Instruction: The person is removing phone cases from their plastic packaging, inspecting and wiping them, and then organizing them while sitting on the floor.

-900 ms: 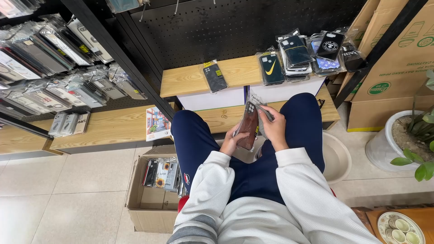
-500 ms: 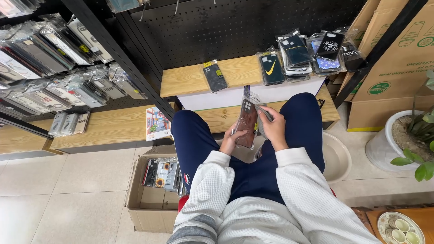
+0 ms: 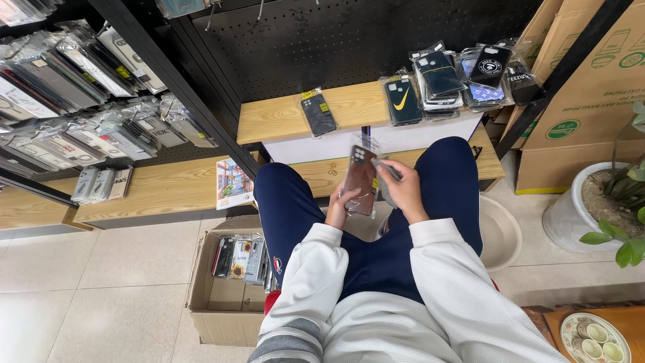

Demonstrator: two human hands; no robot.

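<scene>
A seated person in navy trousers and a white sweater holds a brown phone case (image 3: 361,178) in a clear plastic sleeve over the lap, between the knees. The left hand (image 3: 340,208) is closed around the case's lower edge, propping it upright with its back to the camera. The right hand (image 3: 402,190) grips a grey cloth (image 3: 385,169) pinched against the case's right side. Just beyond the hands runs a low wooden bench (image 3: 289,121) in two steps; on its upper step, ahead and slightly left of the hands, lies one black case (image 3: 318,113) in its packet. Ahead and to the right of the hands sits a dark case with a yellow mark (image 3: 402,99), touching a stack of packaged cases (image 3: 463,75). Far to the left of the hands, racks (image 3: 74,87) carry many more packaged cases, hung in overlapping rows. Below and left of the left hand, beside the left knee, an open cardboard box (image 3: 215,296) stands on the tiled floor with several cases standing on edge inside. To the right of the right hand, a beige basin (image 3: 500,232) rests on the floor partly behind the right leg, and further right stands a white plant pot (image 3: 591,208) with green leaves.
</scene>
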